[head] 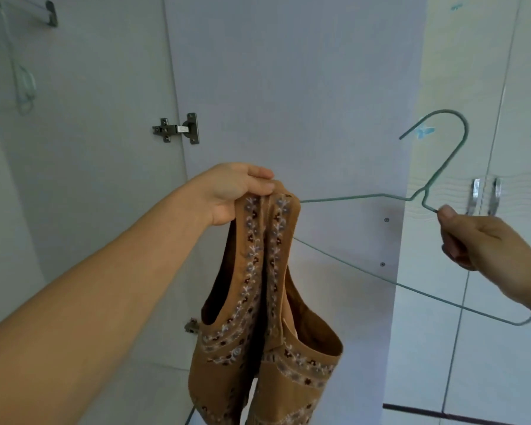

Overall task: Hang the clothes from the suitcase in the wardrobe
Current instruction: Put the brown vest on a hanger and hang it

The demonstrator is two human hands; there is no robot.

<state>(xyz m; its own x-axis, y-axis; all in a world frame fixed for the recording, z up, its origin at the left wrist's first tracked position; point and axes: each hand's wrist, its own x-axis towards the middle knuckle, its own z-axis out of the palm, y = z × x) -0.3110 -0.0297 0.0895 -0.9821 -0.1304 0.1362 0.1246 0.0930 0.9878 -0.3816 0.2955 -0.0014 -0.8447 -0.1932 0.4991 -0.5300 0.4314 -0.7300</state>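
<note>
Brown vest hangs in midair before the wardrobe door, both shoulder straps pinched together in the left hand. Right hand grips the wire hanger, one arm poking behind the straps. Risk: thin wire snags embroidery, or bunched straps slip off.

Thin green wire hanger, embroidered tan cloth garment, shiny metal hinge

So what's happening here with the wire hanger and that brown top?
A person is getting a garment onto a hanger. The left hand pinches the brown embroidered top by its shoulder straps, while the right hand holds the green wire hanger near its neck. One hanger arm runs behind the straps. The open wardrobe door is behind.
</note>
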